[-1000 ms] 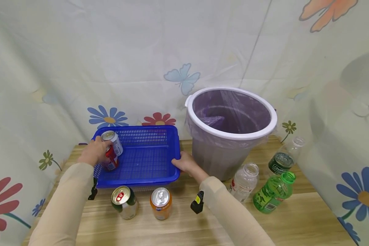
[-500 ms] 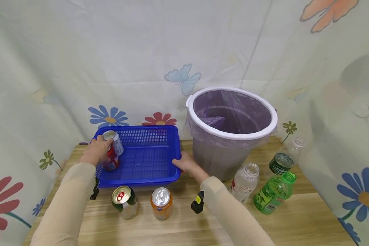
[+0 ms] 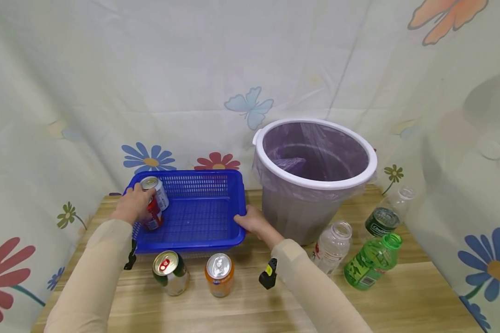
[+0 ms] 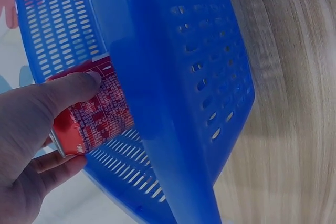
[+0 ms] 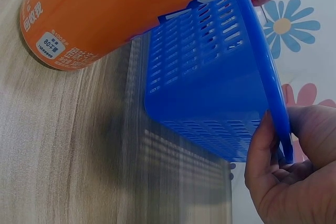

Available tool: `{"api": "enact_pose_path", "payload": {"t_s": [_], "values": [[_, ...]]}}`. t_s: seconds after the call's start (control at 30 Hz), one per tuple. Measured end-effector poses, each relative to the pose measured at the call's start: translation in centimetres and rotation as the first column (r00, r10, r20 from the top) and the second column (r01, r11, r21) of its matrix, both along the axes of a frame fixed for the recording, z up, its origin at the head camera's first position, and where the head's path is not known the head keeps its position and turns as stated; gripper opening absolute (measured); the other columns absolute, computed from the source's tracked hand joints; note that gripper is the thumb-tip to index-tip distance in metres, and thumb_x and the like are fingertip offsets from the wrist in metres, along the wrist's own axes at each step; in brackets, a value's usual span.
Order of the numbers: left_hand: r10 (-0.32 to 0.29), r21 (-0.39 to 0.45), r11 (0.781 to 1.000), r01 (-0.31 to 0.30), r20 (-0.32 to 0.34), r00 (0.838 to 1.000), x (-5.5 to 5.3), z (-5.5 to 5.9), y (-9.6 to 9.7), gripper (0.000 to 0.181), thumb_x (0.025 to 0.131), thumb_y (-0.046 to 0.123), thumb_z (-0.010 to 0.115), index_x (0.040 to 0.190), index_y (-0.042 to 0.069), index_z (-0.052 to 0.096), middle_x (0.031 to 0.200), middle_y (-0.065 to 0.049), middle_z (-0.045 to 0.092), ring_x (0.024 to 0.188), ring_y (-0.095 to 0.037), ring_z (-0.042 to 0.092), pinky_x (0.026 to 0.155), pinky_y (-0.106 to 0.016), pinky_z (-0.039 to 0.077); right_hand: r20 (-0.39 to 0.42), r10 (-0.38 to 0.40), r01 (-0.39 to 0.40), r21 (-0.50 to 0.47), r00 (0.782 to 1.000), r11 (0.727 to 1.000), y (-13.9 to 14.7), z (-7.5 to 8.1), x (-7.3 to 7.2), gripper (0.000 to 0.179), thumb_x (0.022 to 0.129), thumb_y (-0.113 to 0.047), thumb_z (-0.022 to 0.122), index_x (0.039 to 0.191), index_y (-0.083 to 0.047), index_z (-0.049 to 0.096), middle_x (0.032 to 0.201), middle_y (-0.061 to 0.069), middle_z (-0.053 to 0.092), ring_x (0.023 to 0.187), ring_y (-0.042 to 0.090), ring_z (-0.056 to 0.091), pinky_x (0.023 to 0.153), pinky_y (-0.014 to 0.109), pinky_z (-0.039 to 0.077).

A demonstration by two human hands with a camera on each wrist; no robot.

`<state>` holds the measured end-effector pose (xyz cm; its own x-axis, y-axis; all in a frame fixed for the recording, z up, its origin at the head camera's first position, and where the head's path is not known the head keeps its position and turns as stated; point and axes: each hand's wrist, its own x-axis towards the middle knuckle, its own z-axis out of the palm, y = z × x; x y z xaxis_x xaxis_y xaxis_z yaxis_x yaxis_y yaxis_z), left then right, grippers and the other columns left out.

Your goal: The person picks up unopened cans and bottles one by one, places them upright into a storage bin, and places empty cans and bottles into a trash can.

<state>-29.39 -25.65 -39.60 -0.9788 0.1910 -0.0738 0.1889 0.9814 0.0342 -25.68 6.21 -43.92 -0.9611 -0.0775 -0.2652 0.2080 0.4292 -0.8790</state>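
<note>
My left hand [image 3: 131, 204] reaches over the left end of a blue plastic basket [image 3: 197, 219] and grips a red soda can [image 3: 154, 215] standing inside. In the left wrist view the thumb [image 4: 73, 90] lies along the can's printed side, with fingers curled under its top. Directly behind it in the basket is a white and blue can [image 3: 160, 194]. At the basket's opposite end, my right hand [image 3: 254, 222] pinches the rim, thumb on one side and fingers on the other, as the right wrist view shows.
A green and gold can [image 3: 171, 274] and an orange soda can [image 3: 219, 276] stand before the basket. Right of it is a lined grey bin [image 3: 297, 212] with a white rim. Beyond stand a clear bottle [image 3: 333, 247], a green bottle [image 3: 372, 261] and a dark-labelled bottle [image 3: 386, 217].
Very little differs. The left hand and forearm have shifted slightly to the right, still on the red can. The right hand keeps its hold on the basket rim.
</note>
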Motion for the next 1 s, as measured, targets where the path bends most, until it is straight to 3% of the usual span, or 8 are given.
{"api": "enact_pose_path", "payload": {"t_s": [0.27, 0.5, 0.83, 1.0], "values": [[0.002, -0.011, 1.0, -0.002, 0.003, 1.0, 0.07, -0.08, 0.1, 0.066, 0.069, 0.016, 0.079, 0.124, 0.004, 0.044, 0.115, -0.037, 0.036, 0.105, -0.054, 0.041, 0.08, -0.066, 0.044, -0.002, 0.0, 0.0, 0.002, 1.0, 1.0, 0.04, 0.01, 0.02, 0.031, 0.085, -0.013, 0.053, 0.109, 0.006, 0.051, 0.092, 0.018, 0.063, 0.064, 0.021, 0.065, 0.061, 0.039, 0.057], [-0.007, -0.028, 1.0, 0.007, 0.002, 1.0, 0.24, -0.12, -0.06, 0.067, 0.071, 0.018, 0.078, 0.126, 0.003, 0.042, 0.117, -0.037, 0.035, 0.107, -0.054, 0.04, 0.082, -0.065, 0.043, -0.006, 0.007, -0.008, -0.005, 1.0, 1.0, -0.05, -0.01, 0.09, 0.032, 0.084, -0.012, 0.053, 0.11, 0.007, 0.051, 0.095, 0.021, 0.063, 0.069, 0.026, 0.066, 0.052, 0.032, 0.056], [-0.038, -0.052, 0.998, 0.037, -0.012, 0.999, 0.28, 0.19, -0.41, 0.059, 0.08, 0.025, 0.069, 0.127, 0.001, 0.044, 0.118, -0.035, 0.039, 0.106, -0.051, 0.043, 0.085, -0.064, 0.041, 0.001, 0.011, -0.011, -0.032, 1.0, 0.999, -0.1, 0.33, 0.09, 0.033, 0.085, -0.012, 0.053, 0.112, 0.007, 0.05, 0.1, 0.024, 0.062, 0.082, 0.036, 0.066, 0.055, 0.034, 0.056], [-0.036, -0.036, 0.999, 0.035, -0.019, 0.999, 0.36, 0.39, -0.38, 0.055, 0.082, 0.027, 0.067, 0.125, 0.0, 0.045, 0.12, -0.034, 0.041, 0.106, -0.05, 0.044, 0.085, -0.064, 0.041, -0.002, 0.005, -0.005, -0.026, 1.0, 1.0, -0.01, 0.25, 0.15, 0.032, 0.084, -0.011, 0.053, 0.11, 0.007, 0.051, 0.094, 0.02, 0.063, 0.077, 0.033, 0.067, 0.056, 0.035, 0.057]]}}
